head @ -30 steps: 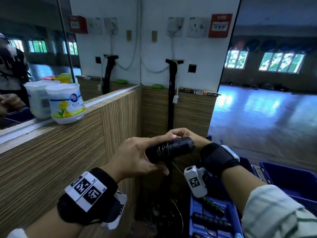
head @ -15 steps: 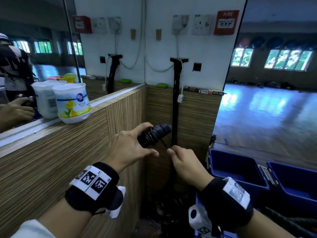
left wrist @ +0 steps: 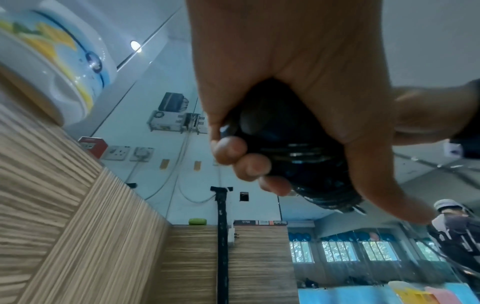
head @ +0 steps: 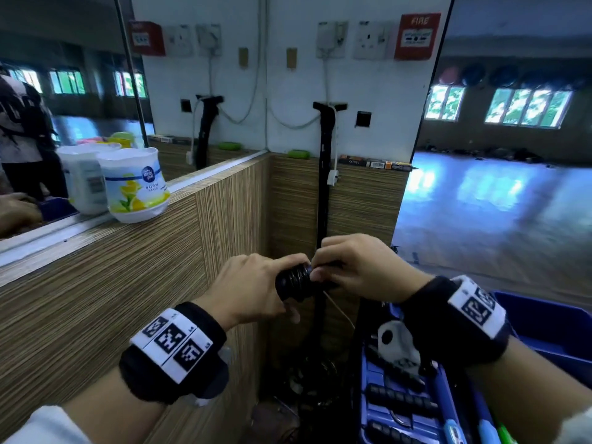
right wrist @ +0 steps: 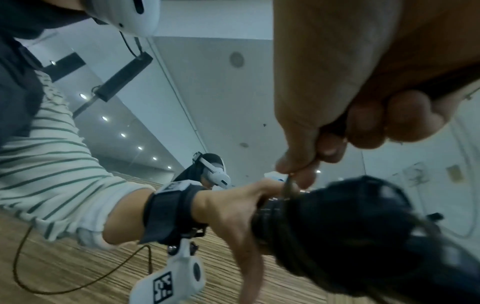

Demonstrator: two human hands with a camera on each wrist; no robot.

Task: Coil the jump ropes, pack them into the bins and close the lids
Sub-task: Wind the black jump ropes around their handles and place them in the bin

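Note:
My left hand (head: 256, 288) grips the black jump rope handles (head: 293, 283) at chest height, fingers curled round them (left wrist: 293, 148). Thin cord is wound in several turns around the handles (right wrist: 337, 232). My right hand (head: 355, 267) sits just right of the left, thumb and forefinger pinching the cord (right wrist: 289, 185) right above the wraps. A loose length of cord (head: 339, 310) hangs down below the handles. Under my right wrist an open blue bin (head: 371, 395) holds more black handles (head: 400, 400). Another blue bin (head: 551, 325) stands open at the right.
A wood-grain partition (head: 112, 299) runs along my left, with a white air-freshener tub (head: 134, 184) on its ledge under a mirror. A black pole (head: 323, 174) stands in the corner ahead. Open gym floor (head: 496, 213) lies to the right.
My right hand dropped away below the handles half a second ago and has come back up to them, pinching the cord. The left hand keeps its grip.

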